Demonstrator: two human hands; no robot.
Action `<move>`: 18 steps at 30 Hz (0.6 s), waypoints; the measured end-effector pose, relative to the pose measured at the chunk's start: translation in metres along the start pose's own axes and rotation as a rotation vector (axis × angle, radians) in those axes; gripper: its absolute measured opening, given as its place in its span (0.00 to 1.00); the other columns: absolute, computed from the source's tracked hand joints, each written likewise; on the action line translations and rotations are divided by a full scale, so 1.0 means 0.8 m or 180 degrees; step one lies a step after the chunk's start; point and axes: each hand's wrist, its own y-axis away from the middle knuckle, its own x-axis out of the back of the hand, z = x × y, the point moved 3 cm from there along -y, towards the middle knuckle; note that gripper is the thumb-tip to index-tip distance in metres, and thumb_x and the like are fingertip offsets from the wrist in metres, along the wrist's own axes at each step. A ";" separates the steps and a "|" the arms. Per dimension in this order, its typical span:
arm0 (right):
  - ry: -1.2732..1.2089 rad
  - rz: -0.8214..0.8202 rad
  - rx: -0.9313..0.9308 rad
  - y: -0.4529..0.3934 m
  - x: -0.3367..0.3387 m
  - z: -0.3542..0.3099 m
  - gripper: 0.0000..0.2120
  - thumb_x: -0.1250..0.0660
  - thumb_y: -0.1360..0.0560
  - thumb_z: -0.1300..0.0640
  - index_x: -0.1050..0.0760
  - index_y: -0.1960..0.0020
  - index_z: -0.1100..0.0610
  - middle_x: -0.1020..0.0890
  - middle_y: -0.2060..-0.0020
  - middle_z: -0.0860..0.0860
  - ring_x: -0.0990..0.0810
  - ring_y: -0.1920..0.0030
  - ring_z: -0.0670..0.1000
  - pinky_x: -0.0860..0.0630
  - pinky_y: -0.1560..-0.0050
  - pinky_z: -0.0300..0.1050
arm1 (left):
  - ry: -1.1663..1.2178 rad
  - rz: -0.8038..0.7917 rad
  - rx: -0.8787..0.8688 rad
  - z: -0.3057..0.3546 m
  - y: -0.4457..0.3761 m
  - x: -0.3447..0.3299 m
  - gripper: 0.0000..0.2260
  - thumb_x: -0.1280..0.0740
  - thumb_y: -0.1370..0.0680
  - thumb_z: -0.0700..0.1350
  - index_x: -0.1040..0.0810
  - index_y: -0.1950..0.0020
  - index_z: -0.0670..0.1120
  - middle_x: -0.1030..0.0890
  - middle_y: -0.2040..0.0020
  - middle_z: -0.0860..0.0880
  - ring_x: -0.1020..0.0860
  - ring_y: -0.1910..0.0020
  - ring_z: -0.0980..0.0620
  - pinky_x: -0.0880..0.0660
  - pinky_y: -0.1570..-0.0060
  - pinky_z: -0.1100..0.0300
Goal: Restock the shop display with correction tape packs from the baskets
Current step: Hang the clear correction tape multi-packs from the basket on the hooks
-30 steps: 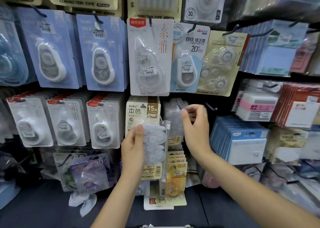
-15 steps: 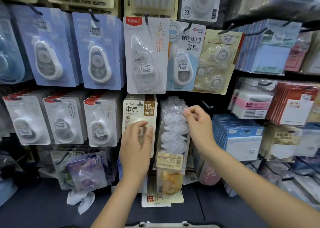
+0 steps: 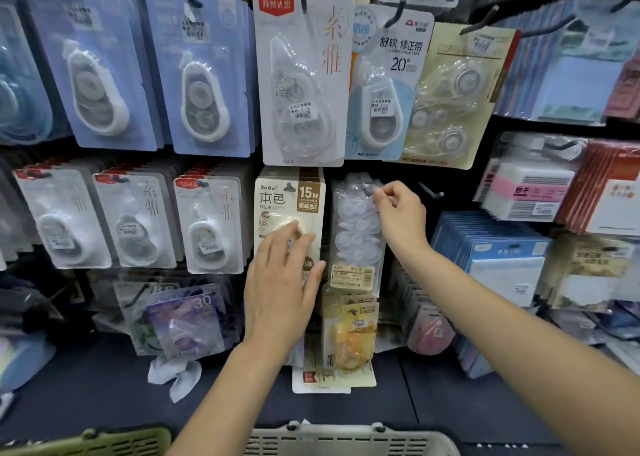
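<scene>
Two baskets at bottom edge: green basket (image 3: 104, 443) lower left, grey basket (image 3: 349, 441) between forearms. Left hand (image 3: 280, 282) flat, fingers (image 3: 294, 239) straight and spread, pressing beige pack (image 3: 289, 199) on display. Right hand (image 3: 398, 218) just beside, fingertips (image 3: 377, 195) pinching top of clear pack (image 3: 355, 233), which hangs below them from peg, right of beige pack.

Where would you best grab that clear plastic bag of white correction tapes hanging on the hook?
Pinch the clear plastic bag of white correction tapes at its flat top edge, from the right front. The right hand pinches there already; lower down, it bulges.
</scene>
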 end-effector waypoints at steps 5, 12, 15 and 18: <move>-0.0189 0.0092 -0.0336 -0.008 -0.008 0.005 0.09 0.37 0.22 0.49 0.25 0.54 0.55 0.22 0.62 0.47 0.27 0.63 0.43 0.33 0.66 0.35 | 0.0087 -0.0093 -0.0084 -0.006 0.008 0.003 0.16 0.35 0.21 0.48 0.24 0.35 0.44 0.27 0.32 0.44 0.30 0.33 0.45 0.30 0.37 0.50; -0.0382 0.0105 -0.0582 0.132 0.015 0.101 0.08 0.38 0.22 0.58 0.32 0.44 0.54 0.25 0.49 0.49 0.27 0.57 0.40 0.30 0.52 0.33 | 0.0187 -0.0928 -0.0370 -0.010 0.084 -0.011 0.14 0.39 0.21 0.51 0.21 0.43 0.44 0.21 0.46 0.45 0.23 0.49 0.42 0.27 0.51 0.48; 0.0056 -0.0611 -0.0883 0.235 0.016 0.177 0.06 0.39 0.22 0.61 0.30 0.46 0.57 0.23 0.56 0.48 0.25 0.58 0.46 0.32 0.61 0.27 | -0.0018 -0.1919 -0.0284 -0.019 0.134 -0.035 0.11 0.37 0.20 0.50 0.22 0.42 0.46 0.21 0.45 0.47 0.24 0.44 0.44 0.31 0.49 0.52; 0.0622 -0.1632 -0.1570 0.334 0.014 0.251 0.11 0.38 0.22 0.60 0.29 0.40 0.61 0.21 0.48 0.56 0.22 0.48 0.56 0.29 0.50 0.39 | -0.0103 -0.3050 0.0061 -0.026 0.194 -0.065 0.13 0.39 0.19 0.53 0.24 0.38 0.49 0.24 0.38 0.49 0.27 0.37 0.46 0.30 0.41 0.51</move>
